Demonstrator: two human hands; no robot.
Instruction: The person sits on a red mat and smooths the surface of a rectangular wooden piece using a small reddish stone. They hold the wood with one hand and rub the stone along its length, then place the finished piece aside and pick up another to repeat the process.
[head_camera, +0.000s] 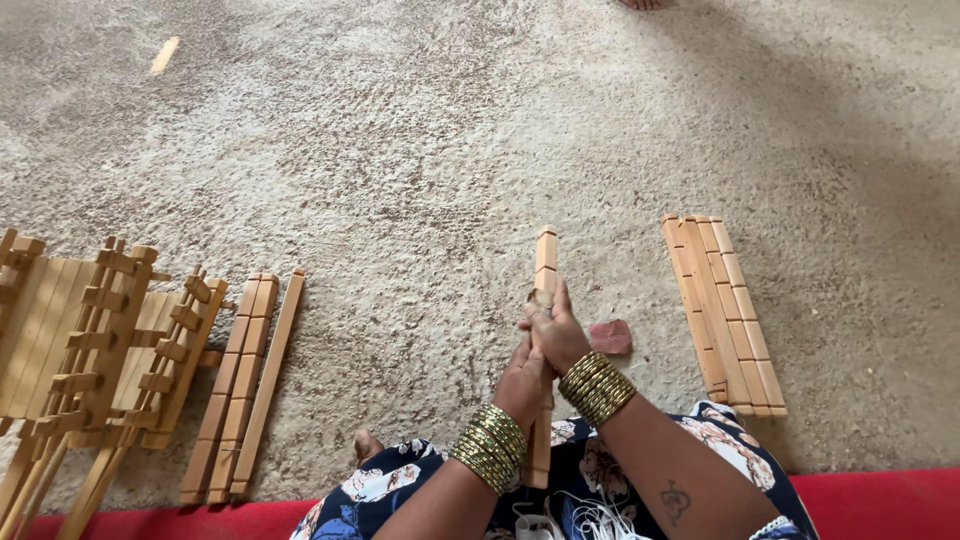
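Both of my hands grip one long notched wooden stick (545, 262) that points away from me over the carpet. My right hand (556, 333) wraps it higher up, and my left hand (524, 380) closes on it just below. Each wrist wears a stack of gold bangles. The stick's near end (541, 455) shows below my wrists, over my flowered lap. A small reddish piece (610, 337) lies on the carpet just right of my right hand.
A row of notched wooden sticks (724, 312) lies to the right. Three more sticks (243, 385) lie at the left, beside assembled slatted wooden frames (95, 350). Beige carpet (420, 150) spreads ahead; a red mat edge (880, 500) runs along the bottom. Toes show at the top edge (642, 4).
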